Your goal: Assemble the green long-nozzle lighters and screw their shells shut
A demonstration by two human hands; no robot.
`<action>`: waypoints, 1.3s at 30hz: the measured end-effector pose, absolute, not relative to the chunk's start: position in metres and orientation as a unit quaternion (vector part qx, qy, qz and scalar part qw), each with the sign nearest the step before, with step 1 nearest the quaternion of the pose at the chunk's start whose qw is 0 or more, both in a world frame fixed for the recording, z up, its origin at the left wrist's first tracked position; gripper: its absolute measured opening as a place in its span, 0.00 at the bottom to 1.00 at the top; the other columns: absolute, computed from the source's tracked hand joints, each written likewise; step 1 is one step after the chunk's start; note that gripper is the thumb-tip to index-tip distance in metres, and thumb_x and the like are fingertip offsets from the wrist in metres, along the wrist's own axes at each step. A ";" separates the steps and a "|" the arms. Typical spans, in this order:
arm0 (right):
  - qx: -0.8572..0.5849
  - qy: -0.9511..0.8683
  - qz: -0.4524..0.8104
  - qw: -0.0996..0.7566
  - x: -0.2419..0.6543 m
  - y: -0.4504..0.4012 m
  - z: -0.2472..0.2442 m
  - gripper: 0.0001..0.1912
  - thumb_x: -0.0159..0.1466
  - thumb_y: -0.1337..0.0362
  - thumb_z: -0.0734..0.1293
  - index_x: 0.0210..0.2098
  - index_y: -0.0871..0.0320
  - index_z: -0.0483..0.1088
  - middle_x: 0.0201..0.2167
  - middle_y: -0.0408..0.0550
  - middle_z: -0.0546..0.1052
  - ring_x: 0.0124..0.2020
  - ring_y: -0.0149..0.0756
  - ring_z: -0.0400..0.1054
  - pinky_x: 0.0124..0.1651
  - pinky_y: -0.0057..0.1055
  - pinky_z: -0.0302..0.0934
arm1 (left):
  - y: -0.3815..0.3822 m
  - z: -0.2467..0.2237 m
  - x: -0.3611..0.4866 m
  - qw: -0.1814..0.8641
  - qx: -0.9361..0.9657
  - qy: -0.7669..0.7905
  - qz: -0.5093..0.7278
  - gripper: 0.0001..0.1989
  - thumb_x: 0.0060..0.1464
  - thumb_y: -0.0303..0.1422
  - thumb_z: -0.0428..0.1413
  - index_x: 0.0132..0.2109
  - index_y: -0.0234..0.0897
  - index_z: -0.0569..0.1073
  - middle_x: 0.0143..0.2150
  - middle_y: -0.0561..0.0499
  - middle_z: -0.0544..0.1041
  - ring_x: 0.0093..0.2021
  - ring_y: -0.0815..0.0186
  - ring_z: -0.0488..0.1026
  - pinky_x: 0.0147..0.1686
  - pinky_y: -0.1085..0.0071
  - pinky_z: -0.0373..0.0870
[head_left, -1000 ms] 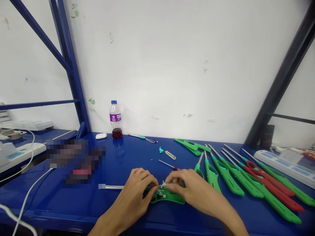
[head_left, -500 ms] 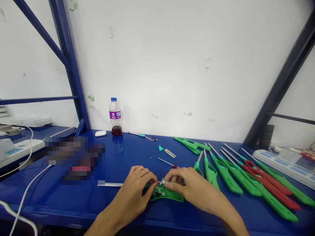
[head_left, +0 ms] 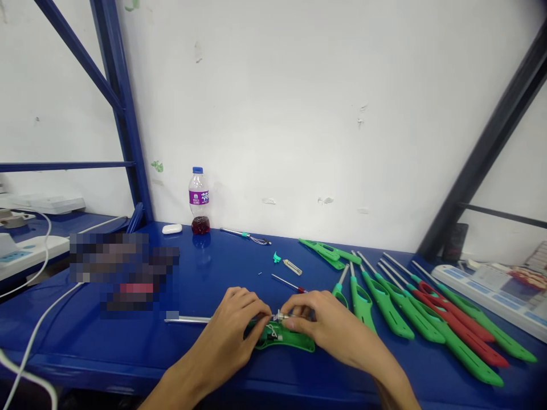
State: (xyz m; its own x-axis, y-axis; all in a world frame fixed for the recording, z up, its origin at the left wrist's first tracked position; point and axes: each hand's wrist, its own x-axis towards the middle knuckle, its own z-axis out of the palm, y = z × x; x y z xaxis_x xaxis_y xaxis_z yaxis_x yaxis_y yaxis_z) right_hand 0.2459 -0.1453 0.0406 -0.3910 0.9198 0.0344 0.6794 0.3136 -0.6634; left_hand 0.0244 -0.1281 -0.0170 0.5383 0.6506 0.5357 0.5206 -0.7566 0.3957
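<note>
A green lighter shell half point(head_left: 294, 340) lies on the blue table, its inner side up with a black part and white wire in it. From its left a long metal tube point(head_left: 188, 320) sticks out, passing behind my left hand point(head_left: 235, 327). That hand is closed in a pinch just above the shell; what is between its fingertips is mostly hidden. My right hand point(head_left: 322, 319) pinches a small whitish lighter valve part point(head_left: 280, 315) over the shell. The two hands' fingertips nearly meet at this part.
Finished-looking green and red long lighters point(head_left: 393, 310) lie at the right beside a power strip point(head_left: 491, 296). Behind the hands are a thin red-ended rod point(head_left: 288, 283), a teal trigger piece point(head_left: 277, 258), green shells point(head_left: 327, 250) and a drink bottle point(head_left: 199, 202). Blurred dark items point(head_left: 128, 273) lie left.
The view has shifted slightly, so most of the table scene sits a little further left. Both hands keep their pinches over the green shell, with only slight finger movement.
</note>
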 end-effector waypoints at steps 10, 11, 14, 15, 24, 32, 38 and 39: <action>-0.532 -0.777 0.270 0.201 0.244 -0.143 0.041 0.06 0.67 0.62 0.70 0.38 0.51 0.82 0.32 0.41 0.83 0.34 0.36 0.74 0.36 0.27 0.58 | -0.125 -0.020 0.024 0.094 0.872 0.320 0.359 0.08 0.69 0.23 0.55 0.44 0.41 0.76 0.39 0.56 0.80 0.40 0.64 0.72 0.49 0.62 0.61; -0.534 -0.775 0.269 0.204 0.244 -0.143 0.041 0.06 0.67 0.62 0.70 0.38 0.51 0.82 0.31 0.41 0.83 0.34 0.36 0.74 0.35 0.27 0.58 | -0.125 -0.019 0.024 0.097 0.871 0.319 0.361 0.08 0.69 0.24 0.55 0.44 0.41 0.76 0.39 0.56 0.80 0.39 0.65 0.72 0.49 0.62 0.61; -0.532 -0.773 0.272 0.212 0.244 -0.144 0.041 0.05 0.66 0.63 0.71 0.38 0.51 0.82 0.30 0.41 0.82 0.33 0.35 0.73 0.35 0.27 0.58 | -0.126 -0.018 0.024 0.103 0.869 0.319 0.365 0.08 0.69 0.24 0.55 0.43 0.40 0.76 0.39 0.56 0.80 0.39 0.65 0.72 0.49 0.62 0.61; -0.531 -0.772 0.275 0.215 0.244 -0.144 0.040 0.05 0.66 0.63 0.71 0.38 0.51 0.82 0.31 0.41 0.82 0.33 0.35 0.74 0.35 0.27 0.58 | -0.126 -0.019 0.024 0.103 0.868 0.318 0.366 0.08 0.68 0.24 0.55 0.43 0.40 0.76 0.38 0.55 0.80 0.39 0.64 0.72 0.48 0.62 0.61; -0.532 -0.766 0.278 0.231 0.242 -0.146 0.038 0.05 0.64 0.65 0.72 0.37 0.49 0.82 0.31 0.41 0.82 0.34 0.36 0.74 0.35 0.27 0.58 | -0.128 -0.018 0.024 0.098 0.865 0.310 0.383 0.07 0.67 0.22 0.56 0.42 0.39 0.76 0.38 0.54 0.78 0.39 0.64 0.71 0.46 0.63 0.62; -0.536 -0.770 0.262 0.229 0.240 -0.147 0.038 0.06 0.62 0.67 0.73 0.36 0.49 0.82 0.30 0.39 0.82 0.33 0.34 0.73 0.34 0.26 0.57 | -0.129 -0.017 0.023 0.095 0.862 0.296 0.400 0.08 0.65 0.22 0.57 0.40 0.39 0.75 0.35 0.55 0.78 0.36 0.65 0.71 0.45 0.63 0.63; -0.532 -0.767 0.269 0.236 0.235 -0.149 0.039 0.06 0.63 0.67 0.72 0.36 0.51 0.82 0.30 0.40 0.82 0.32 0.34 0.74 0.34 0.26 0.57 | -0.128 -0.018 0.022 0.080 0.861 0.298 0.405 0.07 0.64 0.22 0.57 0.40 0.39 0.77 0.35 0.54 0.79 0.36 0.64 0.71 0.46 0.62 0.63; -0.532 -0.768 0.268 0.235 0.234 -0.149 0.039 0.06 0.64 0.67 0.72 0.36 0.51 0.82 0.29 0.40 0.82 0.32 0.34 0.74 0.34 0.27 0.57 | -0.128 -0.018 0.022 0.079 0.861 0.299 0.404 0.07 0.64 0.22 0.57 0.41 0.39 0.77 0.35 0.54 0.79 0.36 0.64 0.71 0.46 0.62 0.63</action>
